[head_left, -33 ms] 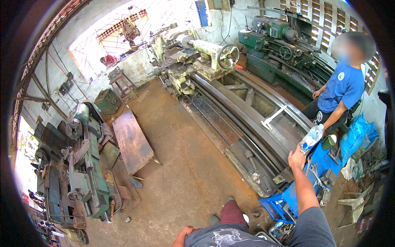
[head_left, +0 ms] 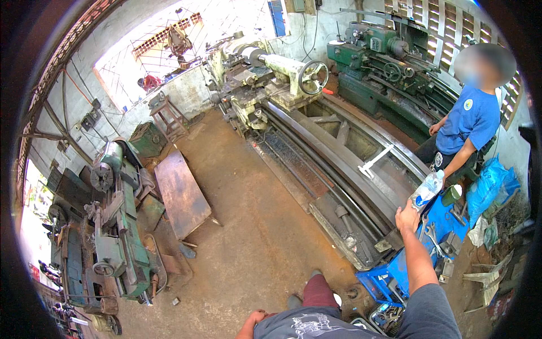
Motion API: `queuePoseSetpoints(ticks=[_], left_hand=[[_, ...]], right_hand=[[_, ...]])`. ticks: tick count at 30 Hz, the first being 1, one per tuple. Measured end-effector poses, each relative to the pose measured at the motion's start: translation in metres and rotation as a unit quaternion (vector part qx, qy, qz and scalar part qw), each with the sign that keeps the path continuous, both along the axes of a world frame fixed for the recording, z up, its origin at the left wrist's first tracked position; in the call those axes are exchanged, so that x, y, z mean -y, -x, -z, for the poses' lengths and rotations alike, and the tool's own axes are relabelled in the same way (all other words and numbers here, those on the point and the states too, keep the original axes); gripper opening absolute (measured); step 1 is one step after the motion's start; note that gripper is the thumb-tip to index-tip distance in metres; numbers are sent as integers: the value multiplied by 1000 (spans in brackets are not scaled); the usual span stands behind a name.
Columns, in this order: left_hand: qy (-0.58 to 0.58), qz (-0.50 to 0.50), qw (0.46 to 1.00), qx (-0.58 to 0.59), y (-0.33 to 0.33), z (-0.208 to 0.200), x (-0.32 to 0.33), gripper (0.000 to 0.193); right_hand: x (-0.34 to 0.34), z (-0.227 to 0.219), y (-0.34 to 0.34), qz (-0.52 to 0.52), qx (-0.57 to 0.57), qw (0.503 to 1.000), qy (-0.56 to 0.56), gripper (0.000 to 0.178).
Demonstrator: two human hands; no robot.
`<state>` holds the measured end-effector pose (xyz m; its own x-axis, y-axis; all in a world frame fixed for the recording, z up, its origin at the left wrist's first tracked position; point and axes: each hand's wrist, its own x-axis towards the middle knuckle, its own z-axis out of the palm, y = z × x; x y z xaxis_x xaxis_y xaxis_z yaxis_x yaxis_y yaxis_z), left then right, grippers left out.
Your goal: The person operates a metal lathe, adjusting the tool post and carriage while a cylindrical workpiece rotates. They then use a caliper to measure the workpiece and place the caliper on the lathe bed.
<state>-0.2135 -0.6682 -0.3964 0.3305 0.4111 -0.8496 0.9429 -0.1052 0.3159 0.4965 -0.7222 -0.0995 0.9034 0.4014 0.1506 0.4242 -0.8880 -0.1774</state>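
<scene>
Right hand point(head_left: 406, 219), fingers wrapped round near end of clear bottle point(head_left: 427, 190), by blue counter point(head_left: 437, 213); co-worker's hand point(head_left: 445, 173) at far end; apparently handover; next calls for one grip easing; left hand's point(head_left: 255, 317) fingers: can't tell

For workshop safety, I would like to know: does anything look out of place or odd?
Perhaps the white caliper-like tool: it lies loose on the lathe bed, apart from the wrenches on the blue surface. The bottle in the right hand shows no clear damage.
</scene>
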Motion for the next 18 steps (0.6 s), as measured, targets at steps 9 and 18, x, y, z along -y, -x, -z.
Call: queuePoseSetpoints(ticks=[9,18], left_hand=[[-6,56,998,36,1,0,-7,54],[-41,122,990,61,1,0,-7,51]], right_hand=[[-2,-2,0,5,-5,1000,4,42],[-2,2,-3,10,-7,1000,0,41]])
